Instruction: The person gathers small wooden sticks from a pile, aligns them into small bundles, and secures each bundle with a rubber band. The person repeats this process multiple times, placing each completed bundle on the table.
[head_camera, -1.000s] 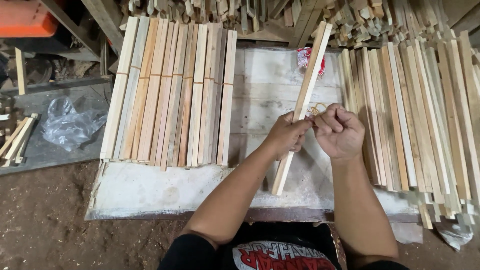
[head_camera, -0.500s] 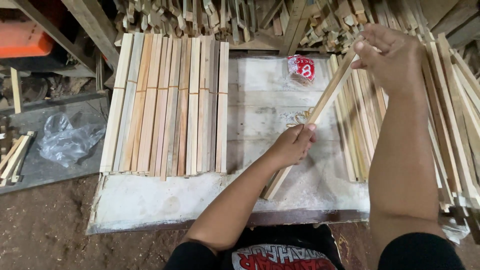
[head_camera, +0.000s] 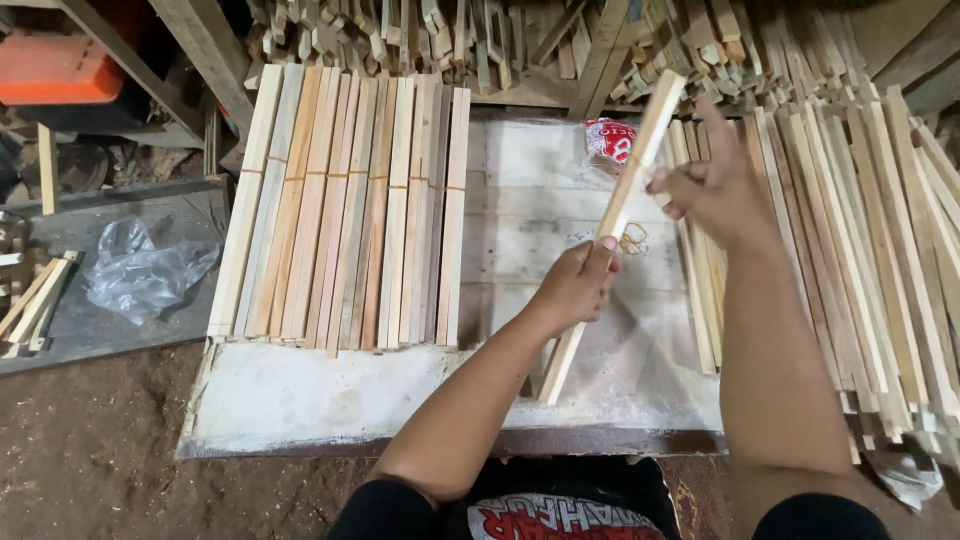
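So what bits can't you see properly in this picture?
Head view only:
- Wooden stick: its middle is hidden inside the left hand.
- Right hand: motion blur smears the fingers, so its grip on the stick's top is unclear.
- Rubber bands: too small to count.
- Red-and-white packet: partly behind the stick.
- Loose slat pile: cut off by the right edge, partly behind the right forearm.

A pale, dusty desk (head_camera: 330, 395) served as the anchor. On its left part lay a neat row of wooden slats (head_camera: 345, 205). Left of the desk, a crumpled clear plastic bag (head_camera: 140, 270) rested on a grey board (head_camera: 60, 345). Beyond the desk's far edge sat a heap of offcuts (head_camera: 420, 30), and an orange object (head_camera: 55, 65) at far left.
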